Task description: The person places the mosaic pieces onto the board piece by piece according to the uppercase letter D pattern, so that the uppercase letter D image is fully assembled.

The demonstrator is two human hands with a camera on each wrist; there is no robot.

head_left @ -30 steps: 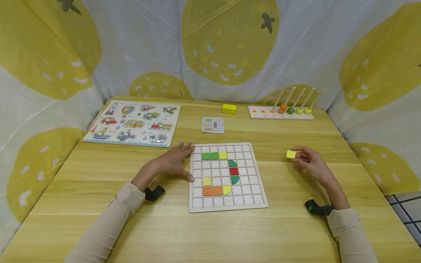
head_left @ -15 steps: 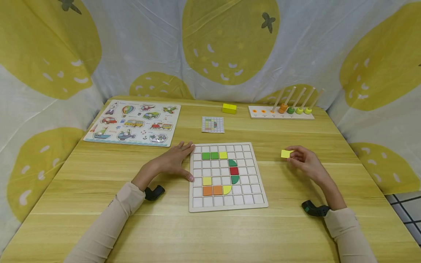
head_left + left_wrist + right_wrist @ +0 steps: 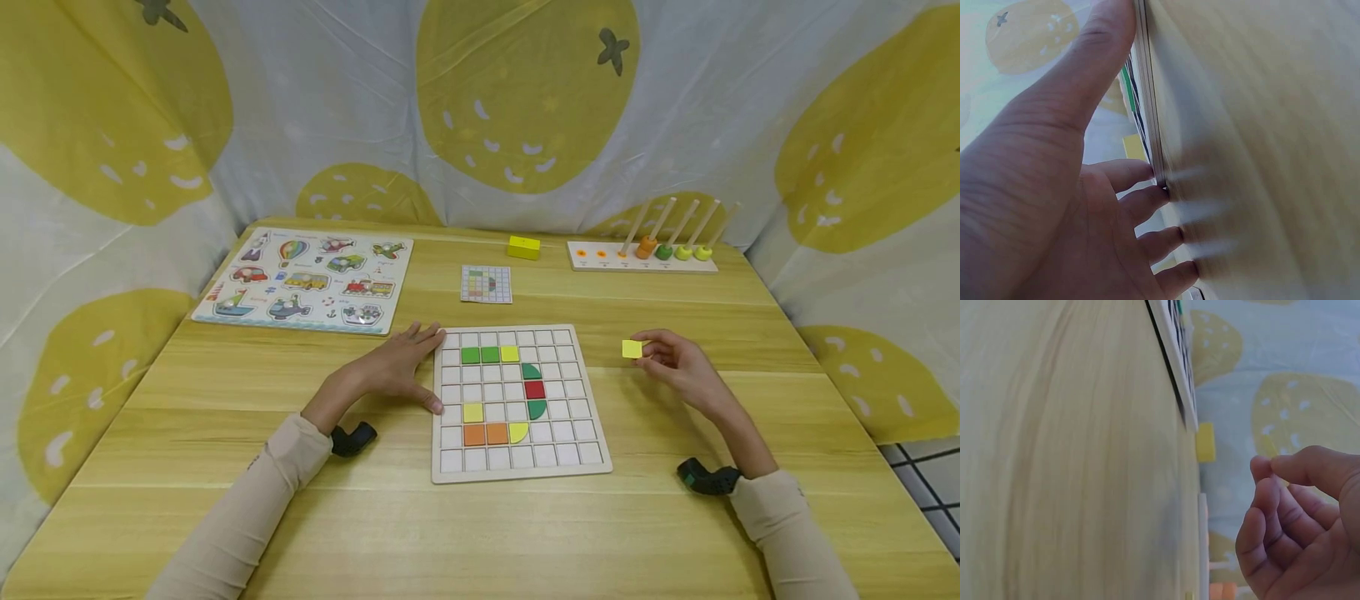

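Note:
A white grid board (image 3: 557, 433) with a pale wooden rim lies on the table. Several coloured tiles sit in its cells: green squares (image 3: 480, 355), yellow and orange squares (image 3: 485, 435), a red square (image 3: 534, 390) and rounded green and yellow pieces. My left hand (image 3: 393, 367) rests at the board's left edge, thumb and fingers spread; the left wrist view shows the fingertips (image 3: 1159, 194) against the board's side. To the right of the board, my right hand (image 3: 686, 373) pinches a yellow square tile (image 3: 632, 349) between thumb and fingers, above the table.
Behind the board lies a small pattern card (image 3: 486, 284), with a yellow block (image 3: 523, 247) beyond it. A vehicle picture puzzle (image 3: 303, 283) is at the back left. A peg stand (image 3: 641, 257) with coloured beads stands at the back right, near the curtain (image 3: 360, 100).
My right hand has moved left toward the board, carrying the yellow square tile. The left hand and the board have stayed in place.

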